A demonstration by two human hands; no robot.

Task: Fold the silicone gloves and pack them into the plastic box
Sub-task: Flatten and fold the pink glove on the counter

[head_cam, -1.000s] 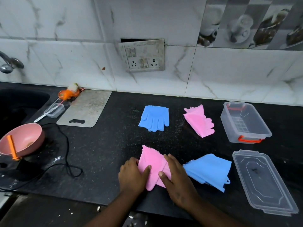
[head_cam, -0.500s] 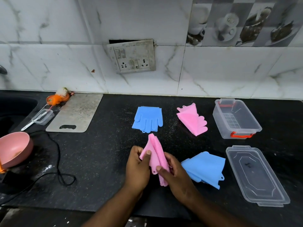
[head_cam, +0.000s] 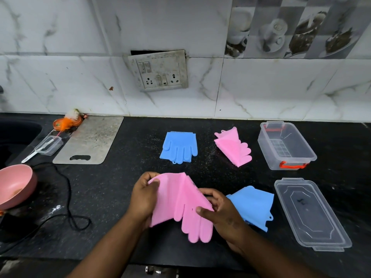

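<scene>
The sink [head_cam: 18, 137] at the far left is cut off by the frame edge, as is the pink bowl [head_cam: 14, 185] near it, whose contents are hard to make out. Four silicone gloves show: two pink, two blue. The left hand [head_cam: 143, 197] and right hand [head_cam: 222, 213] both grasp the held pink glove [head_cam: 180, 205] above the black worktop [head_cam: 112, 189], left fingers [head_cam: 154, 184] pinched on its cuff corner, right fingers [head_cam: 202, 210] on its bristled edge, glove fingers hanging toward the near side. The right hand partly hides the folded blue glove [head_cam: 255, 205] lying just right of it. Farther back lie the flat blue glove [head_cam: 179, 146] and the folded pink glove [head_cam: 233, 148], apart. One clear plastic box [head_cam: 286, 146] with orange latches stands at the far right, holding no gloves; its lid [head_cam: 310, 213] lies nearer, separate. One cutting board [head_cam: 89, 140] lies far left.
</scene>
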